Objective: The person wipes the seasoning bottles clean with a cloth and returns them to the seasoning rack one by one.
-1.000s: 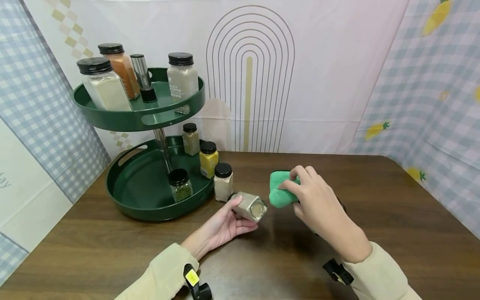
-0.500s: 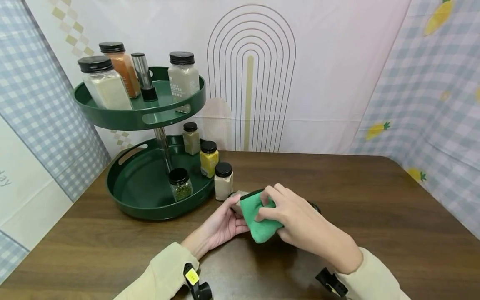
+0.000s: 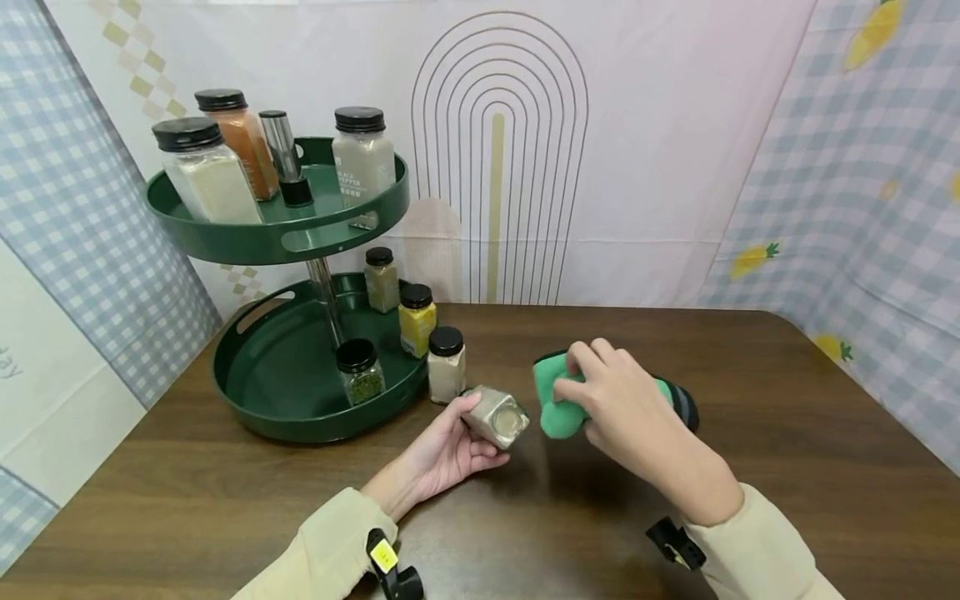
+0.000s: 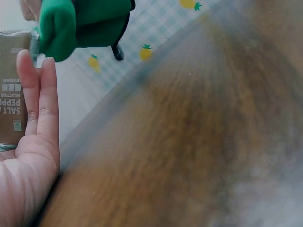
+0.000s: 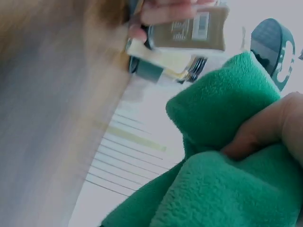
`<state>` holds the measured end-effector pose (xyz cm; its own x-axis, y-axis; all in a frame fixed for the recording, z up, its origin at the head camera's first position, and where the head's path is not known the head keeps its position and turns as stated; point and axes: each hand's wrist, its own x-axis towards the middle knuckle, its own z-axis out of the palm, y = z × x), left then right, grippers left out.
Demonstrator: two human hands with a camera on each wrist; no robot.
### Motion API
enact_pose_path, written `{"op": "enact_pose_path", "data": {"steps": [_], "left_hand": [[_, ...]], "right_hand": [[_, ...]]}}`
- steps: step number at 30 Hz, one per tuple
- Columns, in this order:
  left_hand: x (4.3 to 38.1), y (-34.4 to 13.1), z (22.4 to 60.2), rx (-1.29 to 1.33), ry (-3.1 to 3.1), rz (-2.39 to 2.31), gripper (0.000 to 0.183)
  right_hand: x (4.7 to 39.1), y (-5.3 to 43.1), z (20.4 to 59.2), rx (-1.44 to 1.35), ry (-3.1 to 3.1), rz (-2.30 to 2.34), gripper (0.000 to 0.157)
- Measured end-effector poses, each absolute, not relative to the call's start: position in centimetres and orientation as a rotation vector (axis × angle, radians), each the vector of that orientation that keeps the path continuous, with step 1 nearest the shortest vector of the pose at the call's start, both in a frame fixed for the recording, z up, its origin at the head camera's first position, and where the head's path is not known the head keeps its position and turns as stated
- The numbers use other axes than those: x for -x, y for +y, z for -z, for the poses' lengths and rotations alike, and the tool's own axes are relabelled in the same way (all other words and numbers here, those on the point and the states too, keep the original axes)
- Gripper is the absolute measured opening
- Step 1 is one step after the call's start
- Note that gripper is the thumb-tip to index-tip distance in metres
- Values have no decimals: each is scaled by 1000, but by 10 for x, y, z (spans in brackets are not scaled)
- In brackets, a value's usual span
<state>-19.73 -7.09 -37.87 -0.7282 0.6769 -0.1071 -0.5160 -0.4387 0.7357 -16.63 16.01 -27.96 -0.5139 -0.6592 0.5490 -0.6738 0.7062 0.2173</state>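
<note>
My left hand point(image 3: 442, 454) grips a square glass spice jar point(image 3: 497, 415), tilted so that its base faces right. In the left wrist view the label on this jar point(image 4: 10, 94) reads "salt" and "pepper". To the right, my right hand point(image 3: 630, 408) pinches a bunched green cloth point(image 3: 558, 408) with a dark edge. A small gap separates cloth and jar in the head view. The right wrist view shows the folded cloth point(image 5: 227, 99) close up, with a finger pressed into it. The held jar's lid is mostly hidden.
Left of the hands stands a green two-tier rack point(image 3: 300, 429) on the brown table point(image 3: 787, 400). Several spice jars and a metal cylinder point(image 3: 285, 157) occupy its tiers. A white-filled jar point(image 3: 447, 365) stands beside the lower tier, just behind the left hand.
The right hand brought the cloth left over the held jar's base, then drew it back to the right, uncovering the jar. The left hand has hardly moved.
</note>
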Motion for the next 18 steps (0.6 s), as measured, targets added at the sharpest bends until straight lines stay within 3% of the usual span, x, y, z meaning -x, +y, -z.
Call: {"op": "enact_pose_path", "data": {"steps": [9,18], "left_hand": [[198,-71,378,-241,1011,-2188,46],[199,-72,379,-246,989,-2188,50]], "right_hand": [[156,152,275,-937,-2287,-393,46],[156,145,284,-921,-2425,-443,46]]}}
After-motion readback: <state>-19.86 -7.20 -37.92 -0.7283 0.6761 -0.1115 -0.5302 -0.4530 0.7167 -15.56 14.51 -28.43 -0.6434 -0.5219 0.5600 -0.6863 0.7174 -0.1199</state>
